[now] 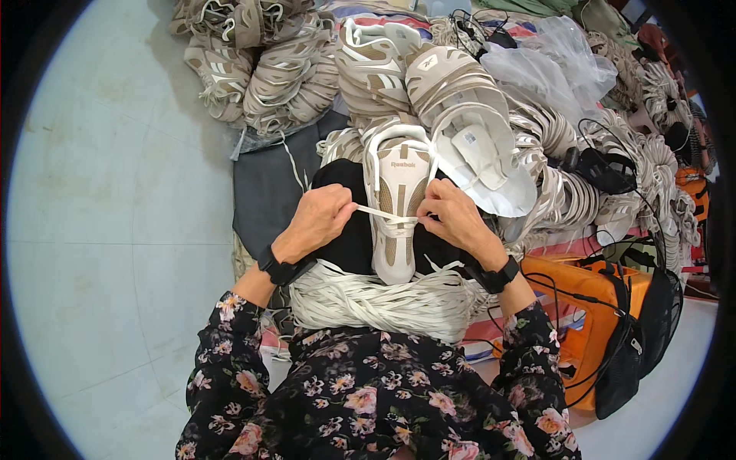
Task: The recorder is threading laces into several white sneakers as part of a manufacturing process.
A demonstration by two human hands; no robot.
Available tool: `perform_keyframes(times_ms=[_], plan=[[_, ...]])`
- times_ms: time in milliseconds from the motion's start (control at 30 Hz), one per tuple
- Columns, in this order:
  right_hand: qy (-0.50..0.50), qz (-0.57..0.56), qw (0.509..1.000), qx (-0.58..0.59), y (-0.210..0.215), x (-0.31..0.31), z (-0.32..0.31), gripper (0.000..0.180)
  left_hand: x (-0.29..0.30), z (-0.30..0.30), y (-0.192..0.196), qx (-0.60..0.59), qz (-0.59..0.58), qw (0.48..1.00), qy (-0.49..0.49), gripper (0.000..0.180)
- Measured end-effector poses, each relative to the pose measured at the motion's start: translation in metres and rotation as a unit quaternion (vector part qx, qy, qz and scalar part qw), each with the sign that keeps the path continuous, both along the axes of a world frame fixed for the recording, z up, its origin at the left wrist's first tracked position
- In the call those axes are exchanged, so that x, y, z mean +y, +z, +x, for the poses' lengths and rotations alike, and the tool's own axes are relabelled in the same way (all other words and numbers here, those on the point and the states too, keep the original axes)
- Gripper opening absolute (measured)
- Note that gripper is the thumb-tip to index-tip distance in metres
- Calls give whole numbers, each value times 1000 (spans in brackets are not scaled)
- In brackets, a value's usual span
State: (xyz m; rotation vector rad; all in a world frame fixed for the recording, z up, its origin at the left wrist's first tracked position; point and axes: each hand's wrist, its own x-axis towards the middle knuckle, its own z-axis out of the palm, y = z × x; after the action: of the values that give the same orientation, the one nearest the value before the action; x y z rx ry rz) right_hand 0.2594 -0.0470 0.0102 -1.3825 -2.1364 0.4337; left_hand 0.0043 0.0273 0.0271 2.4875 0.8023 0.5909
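A beige and white shoe upper (396, 176) lies lengthwise over my lap on black cloth, its rounded toe toward me. Across its lower part runs a pale flat shoelace (376, 211). My left hand (322, 213) is closed on one end, pulled out to the left of the upper. On the other side, my right hand (448, 215) pinches the lace close against the upper's right edge. A thick bundle of loose white shoelaces (376, 303) rests across my lap, just below the toe.
Nested stacks of shoe uppers (287, 80) lie at the far left, with more uppers (460, 84) beyond my hands. Clear plastic bags (548, 65) sit at the far right. An orange plastic stool (575, 322) with black cables and a black mesh bag (659, 314) stands on my right.
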Motion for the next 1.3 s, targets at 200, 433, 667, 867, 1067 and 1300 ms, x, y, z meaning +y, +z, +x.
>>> perform_keyframes(times_ms=[200, 433, 667, 867, 1067, 1300], plan=[[16, 61, 997, 32, 6, -5, -16, 11, -4, -6, -13, -19, -84, 996, 3, 14], [2, -161, 977, 141, 15, -7, -9, 19, -8, 1, -7, 20, -264, 964, 26, 25], [-51, -114, 987, 106, -2, 0, -3, 21, 4, -1, -9, 44, -227, 972, 38, 18], [37, -190, 971, 141, 17, 5, 29, 16, 3, -19, 4, 8, -189, 982, 0, 18], [16, -286, 955, -71, 141, -24, 203, 18, 4, -203, 92, 152, -228, 951, 145, 17], [-309, -195, 896, -251, 279, -169, 369, 14, -35, -469, 217, 127, -59, 895, 423, 12]])
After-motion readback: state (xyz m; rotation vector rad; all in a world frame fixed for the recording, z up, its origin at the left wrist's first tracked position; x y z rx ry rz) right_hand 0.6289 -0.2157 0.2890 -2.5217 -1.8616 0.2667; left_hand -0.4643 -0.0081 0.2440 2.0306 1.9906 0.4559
